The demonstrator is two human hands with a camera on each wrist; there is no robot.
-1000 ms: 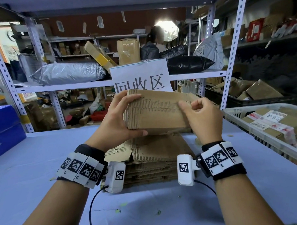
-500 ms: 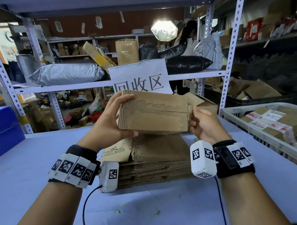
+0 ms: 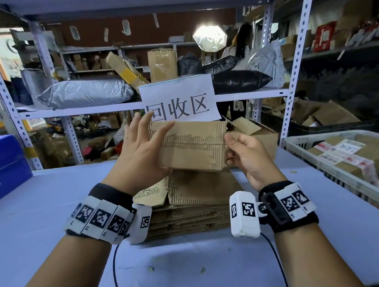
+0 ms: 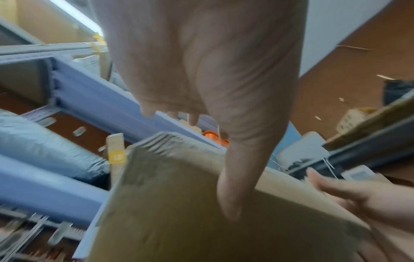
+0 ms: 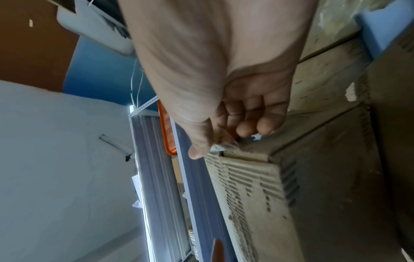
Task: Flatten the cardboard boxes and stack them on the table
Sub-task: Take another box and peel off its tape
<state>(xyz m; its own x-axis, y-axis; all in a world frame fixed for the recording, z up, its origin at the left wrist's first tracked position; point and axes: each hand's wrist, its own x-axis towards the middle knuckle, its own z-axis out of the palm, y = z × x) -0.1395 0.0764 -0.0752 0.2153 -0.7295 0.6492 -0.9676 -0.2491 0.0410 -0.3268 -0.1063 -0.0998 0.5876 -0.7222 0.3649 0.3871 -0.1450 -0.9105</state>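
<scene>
Across the blue table (image 3: 46,214), one stack of flattened cardboard (image 3: 197,199) lies centred, presumably the pile that the task is building. Above the stack, one unflattened box (image 3: 191,147), raised clear of it: left hand (image 3: 141,152) cradles its near-left corner, thumb beneath, fingers spread straight, apparently to steady it. Right hand (image 3: 245,156), fingers curled, pinches a tape scrap (image 5: 218,147) at the box's right end, likely to free the flaps.
</scene>
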